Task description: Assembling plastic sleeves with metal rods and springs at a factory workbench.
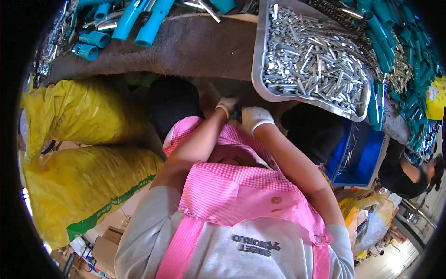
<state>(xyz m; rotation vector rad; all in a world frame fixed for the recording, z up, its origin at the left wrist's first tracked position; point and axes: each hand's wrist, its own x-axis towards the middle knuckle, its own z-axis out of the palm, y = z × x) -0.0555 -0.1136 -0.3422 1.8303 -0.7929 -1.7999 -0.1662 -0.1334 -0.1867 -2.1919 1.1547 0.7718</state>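
Observation:
Both my hands wear white gloves and are close together in my lap, just below the table's near edge. My left hand is closed, its fingertips lost in shadow. Close beside it, my right hand is curled with the knuckles up. A small teal piece shows in the gap between the hands. It looks like the teal plastic tubes on the table, but most of it is hidden. Which hand grips it is too dark to make out.
A metal tray of small silver pins overhangs the table edge. More teal tubes are heaped at right. Yellow sacks stand at my left, a blue crate at my right. Another person is at far right.

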